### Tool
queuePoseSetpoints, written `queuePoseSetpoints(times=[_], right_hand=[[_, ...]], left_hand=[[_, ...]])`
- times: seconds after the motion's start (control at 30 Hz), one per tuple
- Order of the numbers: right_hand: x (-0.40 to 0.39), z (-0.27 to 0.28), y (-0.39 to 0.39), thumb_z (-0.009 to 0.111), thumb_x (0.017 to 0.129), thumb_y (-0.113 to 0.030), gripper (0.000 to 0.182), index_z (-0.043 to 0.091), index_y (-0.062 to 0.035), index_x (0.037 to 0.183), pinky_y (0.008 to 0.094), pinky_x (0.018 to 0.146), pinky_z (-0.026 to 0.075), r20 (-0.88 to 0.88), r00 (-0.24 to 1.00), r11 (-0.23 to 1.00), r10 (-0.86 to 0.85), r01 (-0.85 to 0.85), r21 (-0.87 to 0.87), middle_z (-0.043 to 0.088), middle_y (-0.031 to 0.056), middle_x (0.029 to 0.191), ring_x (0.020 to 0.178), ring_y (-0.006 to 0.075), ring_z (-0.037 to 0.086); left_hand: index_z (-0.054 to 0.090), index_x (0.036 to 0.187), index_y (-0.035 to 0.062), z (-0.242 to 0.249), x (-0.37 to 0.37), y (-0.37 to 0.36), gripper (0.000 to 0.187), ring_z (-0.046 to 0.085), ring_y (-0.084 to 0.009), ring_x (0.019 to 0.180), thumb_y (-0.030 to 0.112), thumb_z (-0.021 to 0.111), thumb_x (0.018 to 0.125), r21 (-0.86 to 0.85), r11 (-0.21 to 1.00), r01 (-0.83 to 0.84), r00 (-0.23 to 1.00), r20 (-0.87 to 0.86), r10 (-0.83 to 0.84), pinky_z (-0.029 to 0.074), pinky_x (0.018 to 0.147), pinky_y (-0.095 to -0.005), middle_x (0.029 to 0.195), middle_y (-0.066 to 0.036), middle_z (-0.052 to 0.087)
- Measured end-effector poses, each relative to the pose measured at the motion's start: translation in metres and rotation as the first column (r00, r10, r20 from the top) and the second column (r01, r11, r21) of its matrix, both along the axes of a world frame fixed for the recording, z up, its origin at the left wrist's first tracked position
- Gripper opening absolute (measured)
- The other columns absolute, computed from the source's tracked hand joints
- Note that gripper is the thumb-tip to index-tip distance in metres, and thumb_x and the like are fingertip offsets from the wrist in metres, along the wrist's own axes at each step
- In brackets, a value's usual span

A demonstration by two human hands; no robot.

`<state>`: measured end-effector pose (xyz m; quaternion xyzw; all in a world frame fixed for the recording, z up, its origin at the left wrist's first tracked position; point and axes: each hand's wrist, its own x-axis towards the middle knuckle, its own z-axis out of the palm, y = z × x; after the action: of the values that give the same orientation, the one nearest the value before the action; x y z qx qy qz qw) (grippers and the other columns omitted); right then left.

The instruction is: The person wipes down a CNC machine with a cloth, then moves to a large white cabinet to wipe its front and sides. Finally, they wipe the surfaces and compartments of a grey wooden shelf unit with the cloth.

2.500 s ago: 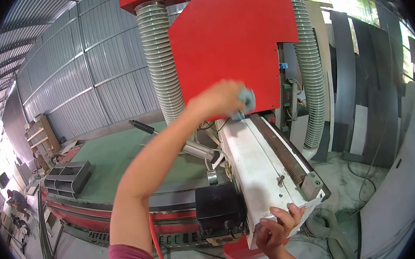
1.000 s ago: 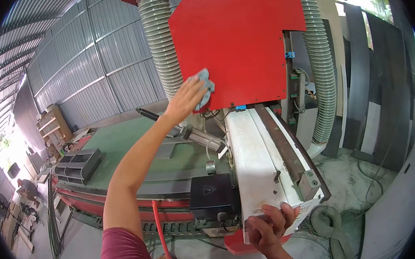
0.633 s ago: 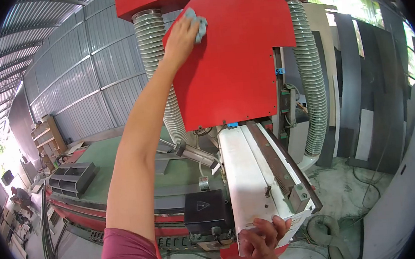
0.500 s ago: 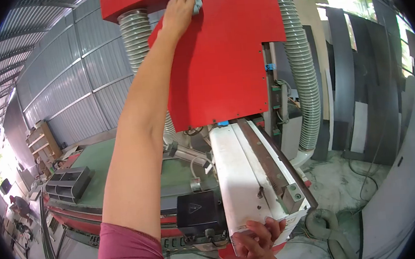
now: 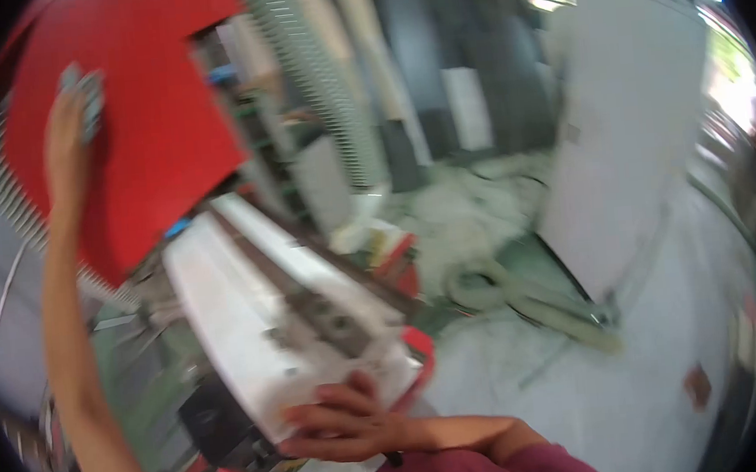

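Note:
My left hand is closed on a crumpled grey-blue cloth. It presses the cloth to the big red machine panel, with that arm stretched far up and to the left. Low in the view, my right hand lies on the near end of the white machine beam, fingers apart and holding nothing. A dark metal rail runs along the beam's top, with a small metal block near its close end. Motion blurs much of the picture.
A ribbed clear hose hangs right of the panel. Dark boards lean at the back, and a large pale sheet stands at the right. A coiled hose lies on the floor. A black box sits beside the beam.
My view has swung to the right and tilted, so the machine appears farther left. The cloth is now lower on the red panel. My right hand stays at the beam's end, its fingers now flatter.

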<state>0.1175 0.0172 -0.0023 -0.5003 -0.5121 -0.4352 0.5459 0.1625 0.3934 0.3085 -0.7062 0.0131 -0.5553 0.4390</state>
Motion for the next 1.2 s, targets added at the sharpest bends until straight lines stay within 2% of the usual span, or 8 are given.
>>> queuePoseSetpoints(times=[0.2, 0.53, 0.67, 0.73, 0.8, 0.83, 1.0, 1.2], right_hand=[[0.009, -0.007, -0.007, 0.069, 0.075, -0.015, 0.035, 0.064, -0.0260, 0.108, 0.0451, 0.109, 0.014, -0.007, 0.998, 0.993, 0.070, -0.070, -0.090, 0.054, 0.0007, 0.125, 0.121, 0.0252, 0.042], [-0.004, 0.004, -0.021, 0.070, 0.067, -0.013, 0.045, 0.059, -0.0256, 0.109, 0.0551, 0.106, 0.016, -0.075, 0.993, 0.979, 0.095, -0.106, -0.172, 0.047, 0.0002, 0.129, 0.125, 0.0280, 0.038], [-0.010, 0.011, -0.028, 0.072, 0.064, -0.010, 0.051, 0.057, -0.0283, 0.108, 0.0589, 0.106, 0.015, -0.147, 0.985, 0.967, 0.088, -0.120, -0.227, 0.045, -0.0021, 0.128, 0.125, 0.0281, 0.038], [-0.013, 0.012, -0.030, 0.073, 0.064, -0.011, 0.049, 0.055, -0.0272, 0.106, 0.0585, 0.106, 0.015, -0.129, 0.991, 0.969, 0.041, -0.071, -0.238, 0.045, -0.0017, 0.126, 0.126, 0.0278, 0.038], [-0.015, 0.013, -0.029, 0.073, 0.064, -0.010, 0.047, 0.054, -0.0266, 0.104, 0.0586, 0.106, 0.015, -0.140, 0.990, 0.971, 0.033, -0.065, -0.230, 0.046, -0.0017, 0.125, 0.126, 0.0273, 0.038], [-0.017, 0.015, -0.031, 0.073, 0.065, -0.009, 0.047, 0.054, -0.0266, 0.104, 0.0586, 0.106, 0.015, -0.147, 0.989, 0.966, 0.022, -0.058, -0.251, 0.046, -0.0015, 0.125, 0.126, 0.0271, 0.038], [-0.020, 0.017, -0.028, 0.072, 0.061, -0.009, 0.045, 0.053, -0.0257, 0.099, 0.0604, 0.103, 0.019, -0.116, 0.991, 0.971, -0.072, 0.043, -0.236, 0.046, -0.0006, 0.120, 0.126, 0.0266, 0.037], [-0.018, 0.012, -0.029, 0.069, 0.066, -0.008, 0.044, 0.057, -0.0274, 0.104, 0.0567, 0.105, 0.018, -0.121, 0.992, 0.973, -0.042, 0.013, -0.231, 0.049, -0.0013, 0.124, 0.126, 0.0258, 0.038]], left_hand=[[0.045, 0.132, 0.0068, -0.068, -0.015, 0.009, 0.057, 0.039, -0.0283, 0.128, -0.010, 0.052, 0.077, -0.009, 1.000, 0.005, 0.995, -0.099, -0.006, 0.035, 0.106, -0.0399, 0.136, -0.011, 0.044], [0.040, 0.135, 0.0131, -0.066, -0.009, 0.058, 0.065, 0.038, -0.0232, 0.129, -0.010, 0.055, 0.076, -0.035, 0.998, -0.046, 0.997, -0.063, 0.043, 0.035, 0.107, -0.0388, 0.139, -0.004, 0.040], [0.039, 0.136, 0.0130, -0.038, 0.000, 0.059, 0.062, 0.039, -0.0241, 0.127, -0.007, 0.052, 0.079, -0.127, 0.988, 0.084, 0.993, -0.078, -0.094, 0.037, 0.104, -0.0384, 0.139, -0.006, 0.040], [0.038, 0.136, 0.0108, 0.001, -0.005, 0.035, 0.058, 0.042, -0.0267, 0.124, -0.007, 0.047, 0.081, 0.016, 0.999, -0.036, 0.999, -0.006, 0.037, 0.039, 0.100, -0.0388, 0.136, -0.010, 0.043], [0.057, 0.100, 0.0022, 0.025, -0.018, -0.056, 0.018, 0.059, -0.0374, 0.083, 0.009, 0.055, 0.083, 0.106, 0.980, 0.171, 0.983, 0.057, -0.177, 0.047, 0.072, -0.0458, 0.100, -0.025, 0.057], [0.056, 0.097, 0.0028, 0.039, -0.020, -0.056, 0.014, 0.058, -0.0376, 0.079, 0.009, 0.053, 0.085, 0.146, 0.972, 0.185, 0.980, 0.050, -0.194, 0.046, 0.070, -0.0462, 0.094, -0.023, 0.056], [0.055, 0.095, 0.0030, 0.062, -0.036, -0.069, 0.015, 0.056, -0.0388, 0.080, 0.011, 0.051, 0.084, 0.161, 0.966, 0.203, 0.977, 0.038, -0.212, 0.045, 0.071, -0.0472, 0.088, -0.021, 0.054], [0.057, 0.092, 0.0032, 0.020, -0.051, -0.036, 0.012, 0.057, -0.0360, 0.076, 0.011, 0.052, 0.085, 0.083, 0.970, 0.229, 0.973, 0.014, -0.231, 0.045, 0.064, -0.0455, 0.086, -0.018, 0.056]])
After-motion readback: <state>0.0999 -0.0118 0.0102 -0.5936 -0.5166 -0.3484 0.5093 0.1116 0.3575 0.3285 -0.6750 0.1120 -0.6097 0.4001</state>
